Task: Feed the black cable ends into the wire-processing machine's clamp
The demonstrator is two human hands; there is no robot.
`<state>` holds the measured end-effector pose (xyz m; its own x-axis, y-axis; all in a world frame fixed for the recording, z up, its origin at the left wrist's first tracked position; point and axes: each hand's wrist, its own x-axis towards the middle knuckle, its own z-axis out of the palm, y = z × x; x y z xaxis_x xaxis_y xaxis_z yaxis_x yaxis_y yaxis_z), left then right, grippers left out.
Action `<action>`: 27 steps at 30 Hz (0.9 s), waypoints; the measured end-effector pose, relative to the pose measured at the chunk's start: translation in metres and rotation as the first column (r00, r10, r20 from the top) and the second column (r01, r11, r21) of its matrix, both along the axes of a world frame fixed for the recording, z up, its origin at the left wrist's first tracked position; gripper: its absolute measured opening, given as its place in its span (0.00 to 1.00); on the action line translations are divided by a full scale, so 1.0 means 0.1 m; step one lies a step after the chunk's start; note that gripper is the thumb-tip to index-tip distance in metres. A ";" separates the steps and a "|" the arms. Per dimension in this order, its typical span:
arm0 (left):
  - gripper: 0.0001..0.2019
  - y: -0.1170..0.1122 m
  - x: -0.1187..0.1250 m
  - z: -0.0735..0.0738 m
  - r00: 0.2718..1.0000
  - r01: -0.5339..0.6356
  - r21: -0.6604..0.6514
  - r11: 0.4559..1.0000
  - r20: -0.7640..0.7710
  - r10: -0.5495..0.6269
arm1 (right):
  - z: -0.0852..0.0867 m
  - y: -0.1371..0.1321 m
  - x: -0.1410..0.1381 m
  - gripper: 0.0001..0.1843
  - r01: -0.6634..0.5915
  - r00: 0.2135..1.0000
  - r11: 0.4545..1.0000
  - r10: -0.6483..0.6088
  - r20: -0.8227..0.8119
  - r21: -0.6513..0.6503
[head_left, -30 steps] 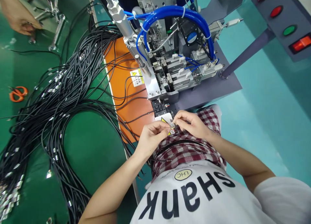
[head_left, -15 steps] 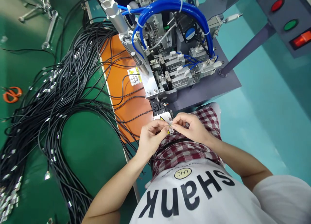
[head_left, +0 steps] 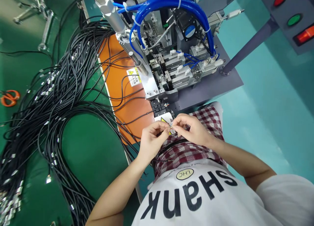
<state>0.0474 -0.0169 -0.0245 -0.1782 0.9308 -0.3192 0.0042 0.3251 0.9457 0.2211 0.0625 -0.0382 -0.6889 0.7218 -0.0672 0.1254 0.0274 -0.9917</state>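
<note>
My left hand [head_left: 153, 137] and my right hand [head_left: 190, 129] meet fingertip to fingertip above my lap, each closed in a pinch. Between them shows a tiny light-coloured wire end [head_left: 171, 127]; its detail is too small to make out. Just beneath the fingers lies a white and yellow warning label [head_left: 165, 118] on the front of the machine. A black cable [head_left: 173, 143] runs across my lap below the hands. Close beyond them, another cable end with bare coloured wires [head_left: 166, 105] rests in a black slotted guide [head_left: 158, 109].
A machine with blue air hoses [head_left: 171, 2] and metal cylinders [head_left: 181, 78] stands ahead. Black cables [head_left: 73, 78] heap over the green table [head_left: 85, 144] and cross an orange plate [head_left: 133, 111]. Orange-handled scissors [head_left: 9, 98] lie far left. A button panel [head_left: 289, 10] is upper right.
The view has shifted slightly. My hands keep their pinches at nearly the same spot, the right fingers a little more curled. The cables and machine look unchanged.
</note>
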 end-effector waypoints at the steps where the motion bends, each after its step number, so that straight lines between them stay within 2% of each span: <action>1: 0.08 0.00 0.00 0.00 1.000 -0.007 0.004 1.000 0.002 0.007 | -0.01 -0.01 0.00 0.05 -0.005 1.000 0.999 0.005 -0.015 -0.048; 5: 0.09 -0.01 0.01 -0.01 0.999 -0.033 0.012 0.999 0.030 0.033 | -0.04 -0.02 -0.02 0.07 -0.011 0.999 0.986 0.003 -0.051 -0.169; 13: 0.08 -0.03 0.01 -0.06 0.997 -0.044 0.029 0.999 0.066 0.042 | -0.06 -0.05 -0.06 0.06 0.060 0.997 0.970 -0.071 -0.037 -0.238; 19: 0.07 -0.05 0.01 -0.07 0.996 -0.064 0.043 0.997 0.063 0.061 | -0.06 -0.06 -0.11 0.06 0.078 0.995 0.930 -0.096 -0.033 -0.360; 21: 0.07 -0.05 0.02 -0.07 0.995 -0.073 0.045 0.996 0.067 0.070 | -0.05 -0.08 -0.11 0.06 0.095 0.993 0.938 -0.111 -0.029 -0.332; 25: 0.07 -0.05 0.01 -0.09 0.991 -0.085 0.030 0.996 0.111 0.081 | -0.06 -0.17 -0.14 0.05 0.191 0.980 0.972 -0.195 -0.022 -0.135; 27: 0.07 -0.06 0.01 -0.10 0.989 -0.082 0.017 0.996 0.126 0.080 | -0.09 -0.20 -0.15 0.05 0.220 0.975 0.971 -0.222 -0.013 -0.097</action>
